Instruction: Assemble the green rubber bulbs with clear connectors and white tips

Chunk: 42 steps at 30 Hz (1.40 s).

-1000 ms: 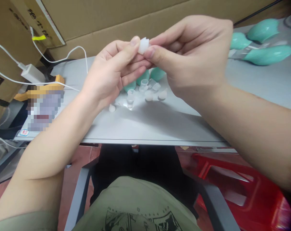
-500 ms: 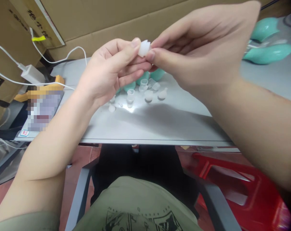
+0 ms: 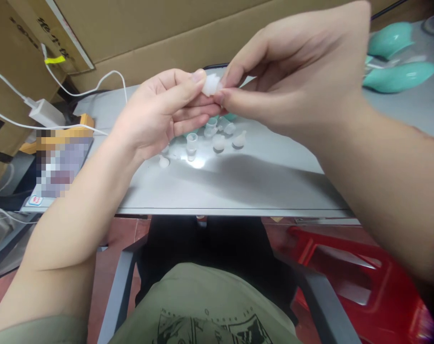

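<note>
Between the fingertips of both hands, above the table, is a small white plastic piece with a notched upper edge. My left hand pinches its left side between thumb and fingers, palm turned up. From the right, the thumb and forefinger of my right hand close on its other side; whether they hold a second small part cannot be made out. Below lie clear plastic cups and small white round pieces with a nub. Mint-green parts behind them are mostly hidden by my hands.
Mint-green teardrop-shaped pieces lie at the far right of the grey table. On the left are a phone, an orange stand and a white charger with cables. Cardboard walls the back; a red stool stands below right.
Both hands have come slightly down and to the left with the white piece between them. My right fingers are bent a little differently around its right side. The table items look unmoved.
</note>
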Each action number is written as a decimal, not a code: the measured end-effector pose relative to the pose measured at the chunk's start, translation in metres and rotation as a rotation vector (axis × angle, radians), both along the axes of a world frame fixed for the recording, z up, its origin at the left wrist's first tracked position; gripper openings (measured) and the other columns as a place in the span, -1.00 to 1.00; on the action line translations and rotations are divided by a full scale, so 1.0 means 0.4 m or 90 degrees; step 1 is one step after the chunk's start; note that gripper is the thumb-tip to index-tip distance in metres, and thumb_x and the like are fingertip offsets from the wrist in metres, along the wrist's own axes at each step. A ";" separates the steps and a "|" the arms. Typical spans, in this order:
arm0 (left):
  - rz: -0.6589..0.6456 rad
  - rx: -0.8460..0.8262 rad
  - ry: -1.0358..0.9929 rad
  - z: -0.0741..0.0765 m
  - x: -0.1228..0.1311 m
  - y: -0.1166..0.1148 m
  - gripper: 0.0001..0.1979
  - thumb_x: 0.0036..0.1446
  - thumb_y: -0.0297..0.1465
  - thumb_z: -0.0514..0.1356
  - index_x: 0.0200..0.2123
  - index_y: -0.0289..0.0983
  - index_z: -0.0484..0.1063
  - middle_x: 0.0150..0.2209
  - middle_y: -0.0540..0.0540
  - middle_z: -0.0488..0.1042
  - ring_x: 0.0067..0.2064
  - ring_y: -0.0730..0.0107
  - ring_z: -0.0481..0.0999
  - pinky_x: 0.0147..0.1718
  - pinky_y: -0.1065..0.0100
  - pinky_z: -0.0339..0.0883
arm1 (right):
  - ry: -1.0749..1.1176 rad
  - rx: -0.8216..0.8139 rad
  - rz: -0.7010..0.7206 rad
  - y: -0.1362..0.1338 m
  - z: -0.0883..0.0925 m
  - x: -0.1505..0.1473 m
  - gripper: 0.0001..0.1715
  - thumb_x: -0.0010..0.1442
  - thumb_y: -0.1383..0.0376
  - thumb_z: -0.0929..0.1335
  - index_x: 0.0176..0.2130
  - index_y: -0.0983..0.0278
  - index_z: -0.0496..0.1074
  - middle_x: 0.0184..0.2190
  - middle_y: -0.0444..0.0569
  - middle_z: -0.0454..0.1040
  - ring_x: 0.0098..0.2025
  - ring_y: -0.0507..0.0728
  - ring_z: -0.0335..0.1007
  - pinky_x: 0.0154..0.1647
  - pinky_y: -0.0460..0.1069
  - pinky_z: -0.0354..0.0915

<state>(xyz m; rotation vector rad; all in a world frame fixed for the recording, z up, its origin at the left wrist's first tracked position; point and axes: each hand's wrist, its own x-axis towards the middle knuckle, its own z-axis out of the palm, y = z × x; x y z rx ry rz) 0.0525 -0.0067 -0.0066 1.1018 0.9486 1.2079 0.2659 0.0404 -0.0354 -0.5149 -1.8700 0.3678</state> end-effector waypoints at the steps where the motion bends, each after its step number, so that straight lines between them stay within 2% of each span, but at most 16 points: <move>1: -0.010 0.009 0.000 0.000 -0.003 -0.002 -0.59 0.66 -0.46 0.31 -0.37 -0.23 0.49 -0.30 -0.05 0.76 -0.25 0.33 0.87 -0.20 0.44 0.70 | -0.007 0.004 -0.004 -0.004 0.002 -0.001 -0.94 0.29 0.35 0.54 -0.25 0.20 0.73 -0.28 -0.25 0.66 -0.24 -0.09 0.53 -0.11 -0.19 0.59; 3: -0.024 0.016 0.012 0.005 -0.008 -0.008 -0.58 0.67 -0.43 0.32 -0.38 -0.22 0.48 -0.25 -0.09 0.79 -0.15 0.22 0.90 -0.10 0.33 0.75 | -0.011 0.001 -0.009 -0.012 0.005 -0.005 -0.92 0.32 0.31 0.52 -0.23 0.20 0.73 -0.26 -0.28 0.66 -0.21 -0.13 0.52 -0.08 -0.23 0.56; 5: -0.024 -0.009 0.036 0.015 -0.011 -0.014 -0.61 0.64 -0.40 0.40 -0.35 -0.21 0.49 -0.18 -0.15 0.82 0.08 0.02 0.91 0.12 0.14 0.79 | 0.008 -0.017 -0.008 -0.016 0.007 -0.009 -0.92 0.33 0.27 0.53 -0.22 0.19 0.72 -0.25 -0.31 0.66 -0.19 -0.15 0.53 -0.07 -0.27 0.54; 7: -0.009 -0.057 0.051 0.027 -0.009 -0.018 -0.66 0.60 -0.39 0.47 -0.31 -0.20 0.52 -0.13 -0.20 0.84 0.30 -0.15 0.83 0.31 -0.03 0.75 | 0.022 -0.029 0.010 -0.013 0.009 -0.010 -0.94 0.32 0.26 0.55 -0.24 0.17 0.73 -0.27 -0.31 0.67 -0.20 -0.15 0.56 -0.09 -0.28 0.55; 10: 0.035 -0.099 0.043 0.035 0.000 -0.017 -0.68 0.58 -0.41 0.49 -0.29 -0.21 0.53 -0.16 -0.22 0.82 0.40 -0.20 0.77 0.38 -0.07 0.72 | 0.034 -0.037 0.045 -0.002 0.009 -0.008 -0.90 0.24 0.36 0.58 -0.27 0.13 0.75 -0.30 -0.31 0.71 -0.24 -0.14 0.60 -0.16 -0.29 0.54; 12: 0.048 -0.086 0.031 0.032 0.003 -0.015 -0.64 0.60 -0.44 0.45 -0.33 -0.21 0.49 -0.22 -0.18 0.80 0.35 -0.16 0.80 0.37 -0.06 0.72 | 0.049 -0.057 0.052 0.002 0.008 -0.008 -0.85 0.19 0.42 0.57 -0.28 0.15 0.75 -0.31 -0.29 0.71 -0.27 -0.13 0.60 -0.25 -0.28 0.50; 15: 0.002 -0.039 0.027 0.024 0.000 -0.013 -0.58 0.63 -0.44 0.39 -0.38 -0.23 0.46 -0.28 -0.10 0.76 0.12 0.03 0.90 0.32 -0.03 0.75 | 0.073 -0.093 0.049 -0.003 0.006 -0.014 -0.88 0.19 0.45 0.55 -0.30 0.23 0.73 -0.34 -0.23 0.71 -0.30 -0.08 0.61 -0.35 -0.24 0.47; 18: -0.014 -0.020 0.033 0.020 -0.003 -0.014 -0.56 0.62 -0.45 0.42 -0.40 -0.24 0.48 -0.26 -0.10 0.78 -0.06 0.15 0.91 0.29 -0.01 0.76 | 0.084 -0.096 0.048 -0.008 0.003 -0.025 -0.90 0.19 0.44 0.52 -0.31 0.26 0.70 -0.33 -0.21 0.71 -0.29 -0.05 0.66 -0.33 -0.21 0.50; 21: 0.021 -0.013 0.016 0.016 0.004 -0.012 -0.57 0.61 -0.49 0.41 -0.41 -0.25 0.51 -0.28 -0.09 0.77 -0.09 0.16 0.90 0.14 0.14 0.80 | 0.099 -0.079 0.033 -0.009 -0.002 -0.034 -0.91 0.21 0.39 0.51 -0.27 0.26 0.71 -0.30 -0.22 0.71 -0.27 -0.07 0.63 -0.24 -0.19 0.56; 23: 0.036 -0.007 -0.006 0.014 0.012 -0.009 -0.57 0.65 -0.48 0.35 -0.40 -0.27 0.54 -0.30 -0.07 0.75 -0.13 0.23 0.90 -0.03 0.32 0.79 | 0.097 -0.038 0.011 -0.011 -0.007 -0.036 -0.82 0.25 0.38 0.48 -0.21 0.24 0.76 -0.25 -0.23 0.73 -0.23 -0.07 0.64 -0.17 -0.18 0.59; 25: 0.045 -0.007 -0.030 0.013 0.018 -0.005 -0.59 0.68 -0.49 0.29 -0.37 -0.29 0.57 -0.32 -0.05 0.73 -0.18 0.31 0.89 -0.16 0.46 0.75 | 0.081 0.010 -0.016 -0.014 -0.012 -0.035 -0.75 0.33 0.37 0.46 -0.15 0.22 0.82 -0.20 -0.24 0.77 -0.16 -0.03 0.69 -0.09 -0.15 0.62; 27: 0.046 -0.014 -0.049 0.012 0.020 -0.003 -0.60 0.68 -0.49 0.27 -0.34 -0.30 0.60 -0.33 -0.04 0.72 -0.23 0.37 0.87 -0.22 0.51 0.74 | 0.065 0.035 -0.039 -0.016 -0.016 -0.034 -0.77 0.42 0.30 0.49 -0.11 0.19 0.85 -0.18 -0.25 0.80 -0.13 0.01 0.75 -0.05 -0.12 0.65; 29: 0.047 -0.017 -0.052 0.013 0.018 -0.002 -0.63 0.67 -0.48 0.29 -0.32 -0.28 0.62 -0.33 -0.05 0.73 -0.24 0.39 0.86 -0.22 0.51 0.76 | 0.058 0.038 -0.062 -0.017 -0.019 -0.033 -0.81 0.45 0.23 0.53 -0.13 0.17 0.85 -0.19 -0.26 0.80 -0.14 0.03 0.75 -0.03 -0.10 0.67; 32: 0.040 -0.025 -0.036 0.013 0.013 -0.003 -0.65 0.66 -0.44 0.32 -0.31 -0.26 0.64 -0.31 -0.07 0.75 -0.19 0.35 0.88 -0.18 0.51 0.78 | 0.051 0.046 -0.076 -0.013 -0.020 -0.035 -0.83 0.40 0.29 0.53 -0.17 0.17 0.84 -0.24 -0.24 0.77 -0.20 0.02 0.71 -0.09 -0.09 0.66; 37: 0.039 -0.027 -0.028 0.018 0.011 -0.003 -0.65 0.67 -0.46 0.31 -0.31 -0.27 0.61 -0.33 -0.04 0.73 -0.25 0.41 0.86 -0.27 0.59 0.70 | 0.061 0.010 -0.030 -0.017 -0.002 -0.034 -0.86 0.36 0.36 0.49 -0.22 0.25 0.75 -0.26 -0.24 0.72 -0.23 -0.09 0.63 -0.17 -0.18 0.52; 42: 0.001 0.014 0.028 0.015 0.005 -0.001 -0.66 0.66 -0.50 0.30 -0.30 -0.29 0.57 -0.33 0.00 0.72 -0.22 0.40 0.88 -0.20 0.54 0.71 | 0.044 0.016 -0.061 -0.023 0.013 -0.028 -0.88 0.33 0.30 0.49 -0.26 0.30 0.64 -0.26 -0.19 0.62 -0.25 -0.10 0.48 -0.14 -0.13 0.45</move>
